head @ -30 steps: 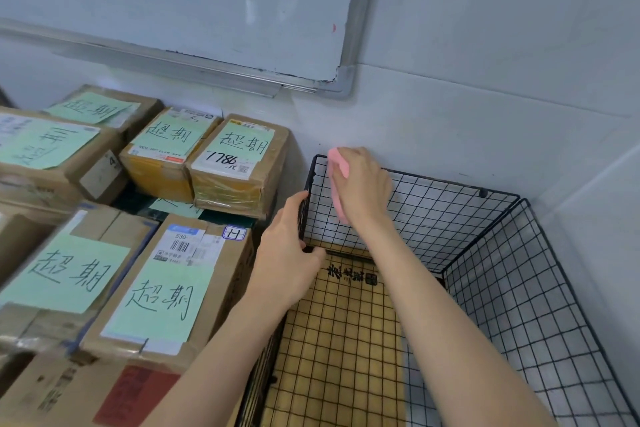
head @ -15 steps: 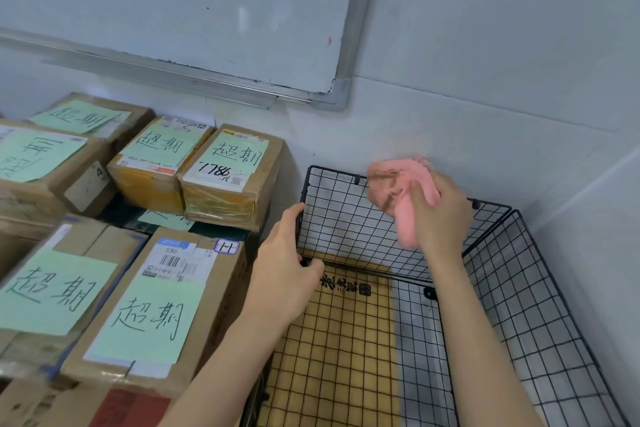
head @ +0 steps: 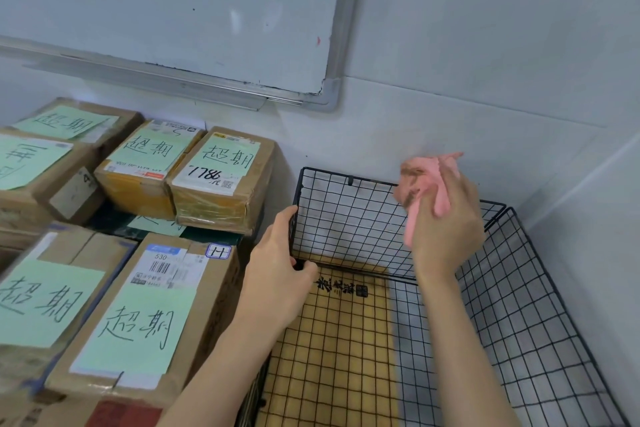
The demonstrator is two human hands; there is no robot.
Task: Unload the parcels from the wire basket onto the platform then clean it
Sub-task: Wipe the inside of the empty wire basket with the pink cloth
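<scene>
1. Grips with the left hand point(head: 277, 274) the back-left corner of the black wire basket point(head: 346, 218), curling fingers round the wire.
2. Clutches in the right hand point(head: 446, 225) a bunched pink cloth point(head: 429, 177) at the back panel's top rim, spilling above the fingers.
3. Shows labelled parcels point(head: 145, 315) stacked just left of the basket.

One view only: head-worn, wide-angle, pitched forward and down. Faces a wall point(head: 485, 45) corner; whiteboard point(head: 173, 10) fills the upper left. Close range — wire basket point(head: 536, 305) at lower right and parcels point(head: 138, 305) at lower left both run off the bottom edge.
</scene>
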